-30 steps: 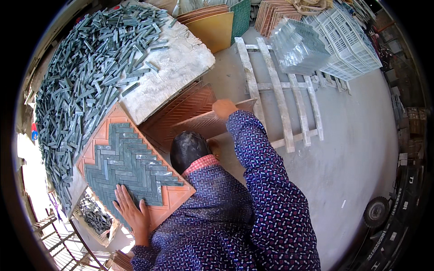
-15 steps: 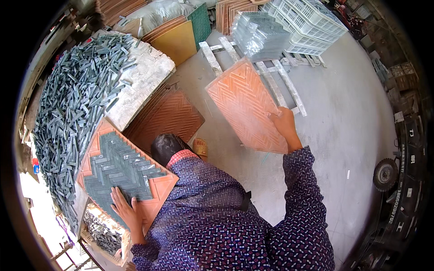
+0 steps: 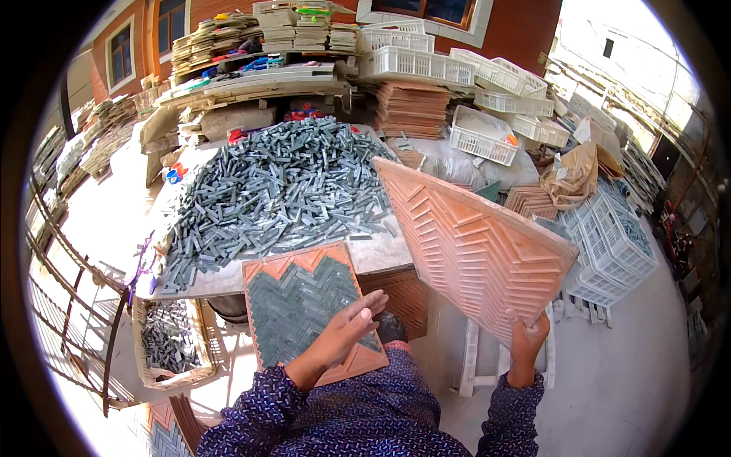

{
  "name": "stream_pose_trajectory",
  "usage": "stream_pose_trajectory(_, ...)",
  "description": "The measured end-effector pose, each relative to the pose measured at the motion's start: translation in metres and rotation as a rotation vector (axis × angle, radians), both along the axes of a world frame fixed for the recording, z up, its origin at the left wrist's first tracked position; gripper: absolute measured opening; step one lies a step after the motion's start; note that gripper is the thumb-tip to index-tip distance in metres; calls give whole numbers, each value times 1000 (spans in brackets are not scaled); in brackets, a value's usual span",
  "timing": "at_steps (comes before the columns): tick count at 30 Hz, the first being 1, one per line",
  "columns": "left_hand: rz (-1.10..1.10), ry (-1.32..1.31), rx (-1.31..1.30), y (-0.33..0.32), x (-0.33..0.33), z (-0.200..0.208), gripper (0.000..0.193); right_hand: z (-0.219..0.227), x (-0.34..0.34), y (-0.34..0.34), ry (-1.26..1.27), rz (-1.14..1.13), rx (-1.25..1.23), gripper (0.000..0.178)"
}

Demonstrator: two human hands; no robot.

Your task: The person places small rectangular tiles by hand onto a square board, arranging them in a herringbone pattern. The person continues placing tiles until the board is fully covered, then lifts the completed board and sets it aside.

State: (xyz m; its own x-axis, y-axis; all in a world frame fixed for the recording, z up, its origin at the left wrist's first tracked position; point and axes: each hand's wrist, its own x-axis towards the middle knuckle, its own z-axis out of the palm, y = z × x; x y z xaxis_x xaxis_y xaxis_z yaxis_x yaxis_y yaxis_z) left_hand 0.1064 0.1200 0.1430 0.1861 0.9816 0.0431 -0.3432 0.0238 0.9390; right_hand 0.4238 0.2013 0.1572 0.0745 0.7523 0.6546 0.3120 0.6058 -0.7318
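the left hand (image 3: 344, 335) lay flat and open on the filled herringbone tray (image 3: 308, 308) at the table (image 3: 221, 278) edge. the right hand (image 3: 525, 343) gripped an empty orange tray (image 3: 472, 244), raised beside it. one tray looked done; the lifted tray remained unfilled, with the grey tile strips (image 3: 282, 186) heaped behind.

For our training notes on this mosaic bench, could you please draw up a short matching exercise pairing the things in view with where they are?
Things:
1. empty orange mould tray
2. filled mould tray
3. loose grey strips
4. white crates

Places:
a. piled on the table
b. stacked on the floor at right
c. under the left hand
d. held up by the right hand

Pairs: 1-d, 2-c, 3-a, 4-b
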Motion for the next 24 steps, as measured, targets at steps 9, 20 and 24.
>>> stream_pose_trajectory(9,382,-75,72,-42,-47,-31,61,17,-86,8,532,450,-278,48)
stream_pose_trajectory(20,542,-466,-214,-72,-115,-66,50,-2,-131,44,621,557,-293,60)
stream_pose_trajectory(24,125,-676,-99,-63,-150,-8,105,0,-183,45,529,761,81,50)
